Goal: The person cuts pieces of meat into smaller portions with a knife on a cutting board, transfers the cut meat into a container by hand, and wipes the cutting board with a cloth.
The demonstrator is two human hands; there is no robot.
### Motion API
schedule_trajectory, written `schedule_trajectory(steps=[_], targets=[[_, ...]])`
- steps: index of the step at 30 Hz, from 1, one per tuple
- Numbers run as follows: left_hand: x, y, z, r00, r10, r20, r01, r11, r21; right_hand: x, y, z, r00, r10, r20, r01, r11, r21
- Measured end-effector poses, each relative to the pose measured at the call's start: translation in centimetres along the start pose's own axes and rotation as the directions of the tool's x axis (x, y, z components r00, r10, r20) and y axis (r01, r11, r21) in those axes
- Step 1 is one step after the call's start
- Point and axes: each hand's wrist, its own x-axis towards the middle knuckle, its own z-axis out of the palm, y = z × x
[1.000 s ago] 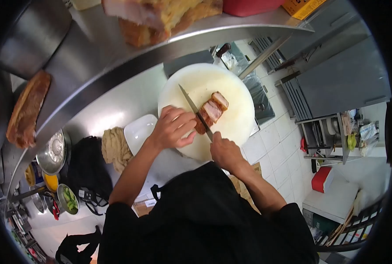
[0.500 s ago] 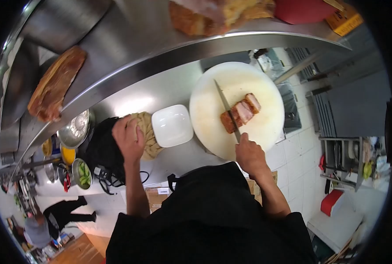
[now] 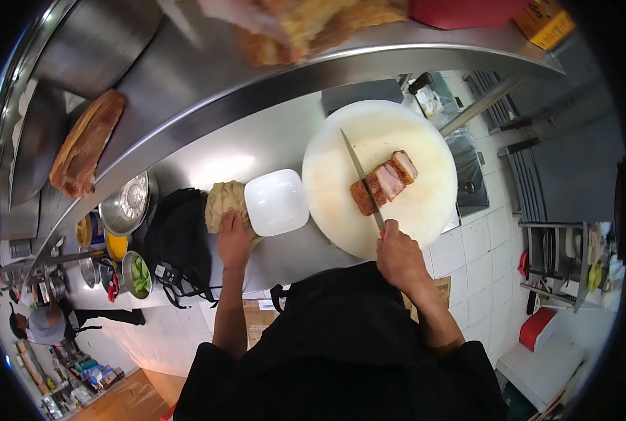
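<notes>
My right hand (image 3: pixel 402 256) is wrapped around the handle of a knife (image 3: pixel 359 167). The blade lies across a piece of roasted pork belly (image 3: pixel 389 182) that is cut into several parts, on a round white cutting board (image 3: pixel 334 217). My left hand (image 3: pixel 234 244) rests on a crumpled tan cloth (image 3: pixel 223 201), its fingers bent together onto the fabric. Between the cloth and the board stands a white square bowl (image 3: pixel 276 201) with nothing in it.
A black bag (image 3: pixel 179 235) lies left of the cloth, near metal bowls, one with green vegetables (image 3: pixel 141 277). Overhead runs a steel shelf (image 3: pixel 221 95) carrying more meat (image 3: pixel 88 144). Another person (image 3: pixel 46 323) is at the far left.
My left hand has moved right and down from the bag's edge onto the cloth, its spread fingers now drawn together. The knife and pork have hardly moved.
</notes>
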Motion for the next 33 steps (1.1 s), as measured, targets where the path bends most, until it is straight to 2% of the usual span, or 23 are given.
schedule_trajectory(steps=[2, 3, 4, 5, 6, 7, 8, 9, 10, 11, 12, 13, 14, 16, 22, 24, 26, 27, 29, 31, 32, 33], targets=[[2.0, 1.1, -4.1, 0.943, -0.127, 0.308, 0.131, 0.991, 0.009, 0.2, -0.3, 0.0, 0.998, 0.051, 0.027, -0.050, 0.998, -0.030], [5.6, 4.2, -9.1, 0.784, -0.296, 0.546, 0.248, 0.955, 0.161, 0.6, -0.3, 0.2, 0.997, 0.057, 0.046, -0.055, 0.998, -0.044], [7.5, 5.8, -11.4, 0.791, -0.273, 0.547, 0.229, 0.962, 0.150, 0.6, -0.3, 0.3, 0.996, 0.064, 0.069, -0.060, 0.996, -0.060], [9.2, 7.1, -12.9, 0.944, -0.114, 0.310, 0.139, 0.988, -0.059, 0.5, -0.4, 0.2, 0.997, 0.048, 0.058, -0.045, 0.998, -0.052], [10.7, 8.6, -13.9, 1.000, 0.006, 0.022, 0.000, 0.970, -0.242, 0.5, -0.4, 0.1, 0.997, 0.063, 0.040, -0.061, 0.997, -0.052], [12.8, 11.0, -14.6, 0.976, 0.154, -0.156, -0.204, 0.897, -0.393, 0.6, -0.4, 0.2, 0.997, 0.061, 0.056, -0.058, 0.997, -0.050], [15.4, 13.9, -14.8, 0.901, 0.260, -0.348, -0.411, 0.768, -0.491, 0.6, -0.4, 0.2, 0.996, 0.058, 0.074, -0.055, 0.997, -0.048], [17.8, 16.9, -14.4, 0.830, 0.337, -0.445, -0.556, 0.565, -0.609, 0.6, -0.3, 0.1, 0.996, 0.068, 0.065, -0.065, 0.997, -0.051], [20.1, 19.9, -13.7, 0.785, 0.415, -0.460, -0.603, 0.343, -0.720, 0.5, -0.3, 0.1, 0.998, 0.042, 0.050, -0.040, 0.998, -0.046], [22.0, 22.8, -11.8, 0.771, 0.459, -0.442, -0.557, 0.148, -0.817, 0.4, -0.3, 0.1, 0.999, 0.016, 0.037, -0.014, 0.999, -0.040], [23.4, 25.5, -10.1, 0.735, 0.538, -0.413, -0.556, 0.128, -0.821, 0.3, -0.4, 0.1, 0.999, 0.025, 0.032, -0.024, 0.999, -0.041], [24.1, 27.4, -7.5, 0.737, 0.605, -0.301, -0.450, 0.108, -0.886, 0.3, -0.5, 0.0, 0.999, 0.016, 0.030, -0.015, 0.999, -0.036], [24.6, 28.7, -5.5, 0.695, 0.672, -0.254, -0.490, 0.185, -0.852, 0.4, -0.5, -0.2, 1.000, 0.008, 0.029, -0.007, 0.999, -0.032], [24.3, 29.3, -2.6, 0.623, 0.769, -0.142, -0.482, 0.234, -0.844, 0.5, -0.2, 0.0, 0.999, 0.029, 0.024, -0.029, 0.999, -0.033], [23.7, 28.7, -1.9, 0.594, 0.772, -0.226, -0.615, 0.254, -0.747, 0.9, 0.2, 1.1, 1.000, 0.013, 0.006, -0.013, 0.999, -0.032], [23.1, 28.6, -2.1, 0.612, 0.765, -0.199, -0.574, 0.257, -0.777, 1.2, 0.4, 1.8, 1.000, 0.012, 0.009, -0.012, 0.999, -0.043], [23.3, 28.9, -2.6, 0.555, 0.805, -0.209, -0.684, 0.299, -0.666, 1.4, 0.8, 1.7, 0.999, -0.014, -0.052, 0.014, 1.000, -0.008], [23.4, 28.9, -2.3, 0.600, 0.770, -0.216, -0.652, 0.313, -0.691, 1.1, 0.4, 0.8, 0.998, -0.038, -0.052, 0.037, 0.999, -0.011], [23.9, 29.2, -2.0, 0.588, 0.774, -0.236, -0.664, 0.295, -0.686, 2.3, 1.0, 2.5, 0.992, -0.028, -0.120, 0.024, 0.999, -0.033], [23.2, 29.1, -2.0, 0.565, 0.804, -0.185, -0.669, 0.315, -0.674, 2.0, 0.8, 2.9, 0.989, 0.019, -0.146, -0.025, 0.999, -0.034], [22.4, 28.6, -2.1, 0.554, 0.816, -0.166, -0.667, 0.315, -0.675, 1.7, 1.4, 2.5, 0.990, -0.023, -0.143, 0.023, 1.000, -0.002], [22.5, 28.7, -1.9, 0.590, 0.786, -0.187, -0.650, 0.323, -0.688, 1.4, 1.4, 2.5, 0.990, -0.026, -0.136, 0.026, 1.000, -0.004]])
